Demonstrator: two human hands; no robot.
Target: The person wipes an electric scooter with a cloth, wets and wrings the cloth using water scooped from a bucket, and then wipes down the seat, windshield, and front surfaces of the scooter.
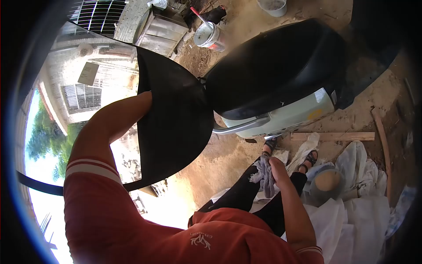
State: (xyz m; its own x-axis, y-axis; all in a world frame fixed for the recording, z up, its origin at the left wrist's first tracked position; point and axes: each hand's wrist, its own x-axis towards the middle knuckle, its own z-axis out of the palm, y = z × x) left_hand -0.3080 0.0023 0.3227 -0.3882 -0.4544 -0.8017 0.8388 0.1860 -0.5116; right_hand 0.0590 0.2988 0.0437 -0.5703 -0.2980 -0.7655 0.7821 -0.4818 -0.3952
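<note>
Right hand [278,169] grips grey rag [266,172] by the legs [236,189]; left hand hidden behind black panel [178,114], grip can't tell. Scooter [281,68] right of panel. Best keep rag bunched, loose ends tucked.

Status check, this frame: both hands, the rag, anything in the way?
Right hand holding grey rag. Left hand out of sight behind black panel. Panel beside scooter, blocking the view.

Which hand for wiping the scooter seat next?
Right, I'd say: the right hand already holds the gray cloth, on the near side of the scooter seat. The left hand is out of sight behind the black panel, so its grip can't be judged.
</note>
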